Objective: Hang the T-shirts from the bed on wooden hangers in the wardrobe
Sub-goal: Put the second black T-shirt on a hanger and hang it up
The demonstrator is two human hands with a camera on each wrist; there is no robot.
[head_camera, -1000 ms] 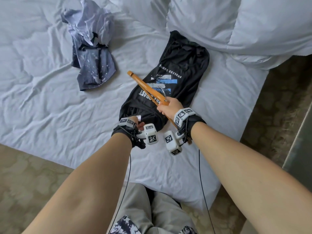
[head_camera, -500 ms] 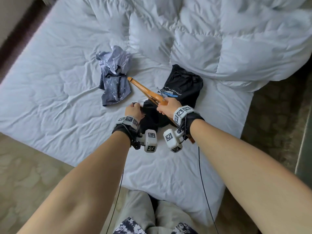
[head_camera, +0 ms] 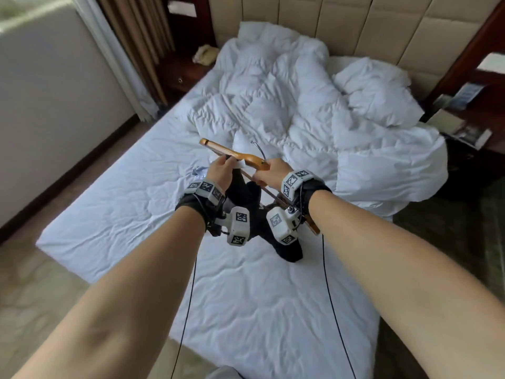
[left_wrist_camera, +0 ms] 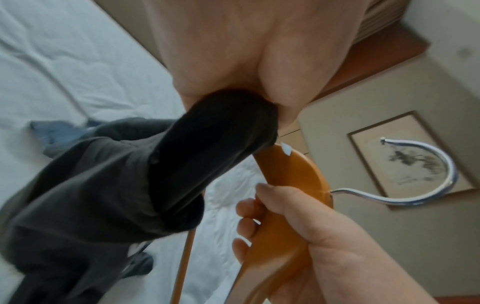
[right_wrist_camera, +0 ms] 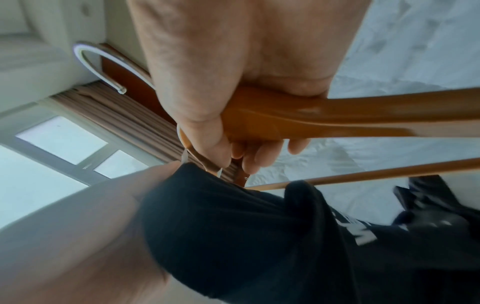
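Observation:
My left hand (head_camera: pixel 220 170) grips the bunched black T-shirt (head_camera: pixel 254 203) and holds it up off the bed; its lower end (head_camera: pixel 289 251) trails onto the sheet. In the left wrist view the black T-shirt (left_wrist_camera: pixel 103 185) hangs from my fist, against the hanger's arm. My right hand (head_camera: pixel 270 173) grips the wooden hanger (head_camera: pixel 235 154) at its middle, just below the metal hook (head_camera: pixel 258 149). The right wrist view shows my fingers (right_wrist_camera: pixel 259 156) wrapped round the wooden hanger (right_wrist_camera: pixel 311 119), with the black T-shirt (right_wrist_camera: pixel 246 236) just beneath. A second, blue-grey T-shirt (head_camera: pixel 198 172) peeks out behind my left hand.
The white bed (head_camera: pixel 123 209) fills the middle, with a rumpled duvet (head_camera: pixel 314 127) and a pillow (head_camera: pixel 377 88) towards the padded headboard (head_camera: pixel 355 28). Dark wooden nightstands (head_camera: pixel 183 72) flank it. Curtains (head_camera: pixel 136 36) hang at the left.
Both hands have risen, lifting the black T-shirt off the bed up to the hanger. My head has tilted up, bringing the headboard and the room into sight.

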